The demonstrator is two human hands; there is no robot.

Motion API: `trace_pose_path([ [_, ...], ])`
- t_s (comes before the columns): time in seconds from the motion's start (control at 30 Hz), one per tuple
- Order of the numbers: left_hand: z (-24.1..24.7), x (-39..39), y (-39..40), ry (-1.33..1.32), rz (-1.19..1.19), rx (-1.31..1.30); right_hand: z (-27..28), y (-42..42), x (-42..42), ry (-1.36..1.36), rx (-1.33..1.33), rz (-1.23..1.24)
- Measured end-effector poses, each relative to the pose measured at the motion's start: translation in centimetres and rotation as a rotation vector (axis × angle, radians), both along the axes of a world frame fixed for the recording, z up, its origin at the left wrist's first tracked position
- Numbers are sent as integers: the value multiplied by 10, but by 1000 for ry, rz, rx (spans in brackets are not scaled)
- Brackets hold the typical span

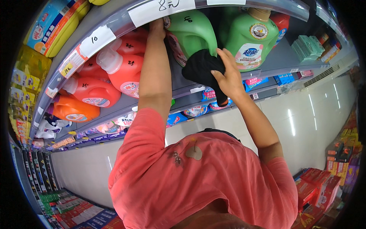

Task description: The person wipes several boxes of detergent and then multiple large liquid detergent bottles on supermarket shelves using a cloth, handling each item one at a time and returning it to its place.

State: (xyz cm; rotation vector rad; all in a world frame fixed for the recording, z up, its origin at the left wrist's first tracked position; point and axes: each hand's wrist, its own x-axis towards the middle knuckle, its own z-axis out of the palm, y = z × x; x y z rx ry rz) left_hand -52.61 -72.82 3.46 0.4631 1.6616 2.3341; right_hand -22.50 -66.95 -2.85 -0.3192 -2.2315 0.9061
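Observation:
My right hand (228, 73) holds a black cloth (203, 67), perhaps a sock or glove, against the handle side of a green laundry detergent jug (197, 31). The jug leans on the grey shelf, its top partly behind the shelf edge above. My left arm reaches up between this jug and the red detergent bottles (127, 70). Of my left hand (157, 27) only the wrist end shows beside the jug's upper end; the fingers are hidden behind a price card. Another green jug (251, 43) stands upright to the right of the cloth.
The upper shelf's clear price rail (120, 21) curves close above my hands. An orange bottle (75, 108) lies at the shelf's left. Bagged detergents (197, 110) fill the lower shelf. Red boxes (317, 186) are stacked on the floor behind me at right.

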Motion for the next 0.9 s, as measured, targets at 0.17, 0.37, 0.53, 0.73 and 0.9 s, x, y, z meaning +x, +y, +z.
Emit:
trace_pose_path([
  [0.17,0,10,-12,-67,82,35,-6,-23,-24,-149,10,-112],
  [0.37,-12,68,-33,152,249,119,-14,2,-38,-147,11,-231],
  [0.53,-21,126,-60,425,474,-94,-30,14,-48,-85,-2,-277],
  [0.73,-8,122,-79,713,437,-448,-50,19,-45,85,-115,-265],
  [0.9,7,98,-82,632,175,-387,-29,15,-35,312,-187,-247],
])
